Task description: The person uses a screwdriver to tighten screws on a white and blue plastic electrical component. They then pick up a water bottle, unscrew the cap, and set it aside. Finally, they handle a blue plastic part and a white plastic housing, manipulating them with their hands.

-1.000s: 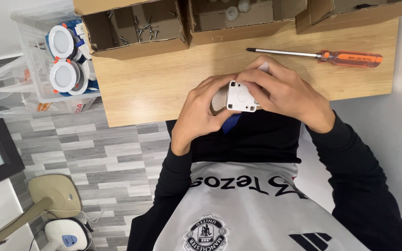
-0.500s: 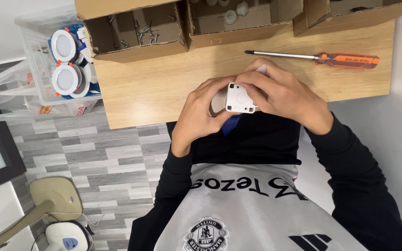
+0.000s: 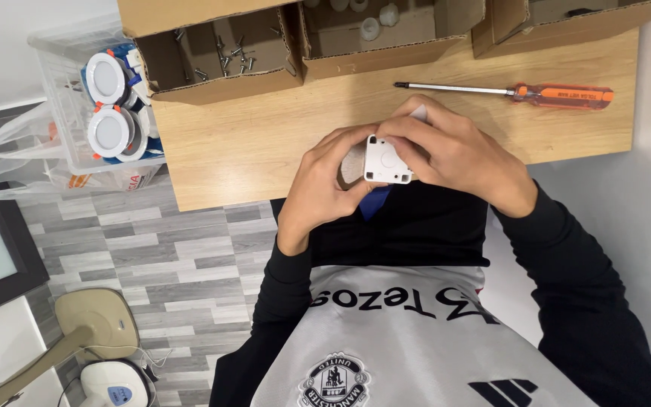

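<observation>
I have both hands closed on the white block [image 3: 387, 160] at the bench's near edge — left hand [image 3: 322, 188] cupping beneath, right hand [image 3: 457, 154] pinching its top. I judge it mid-assembly; the screwdriver [image 3: 506, 92] lies near the far edge, untouched.

head cam | looks straight down | close over wooden table [image 3: 265, 151] edge, torso, floor | single view

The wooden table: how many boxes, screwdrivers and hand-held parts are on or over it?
Cardboard boxes: 3
Orange-handled screwdriver: 1
White square part, held by both hands, left hand and right hand: 1
Total: 5
</observation>
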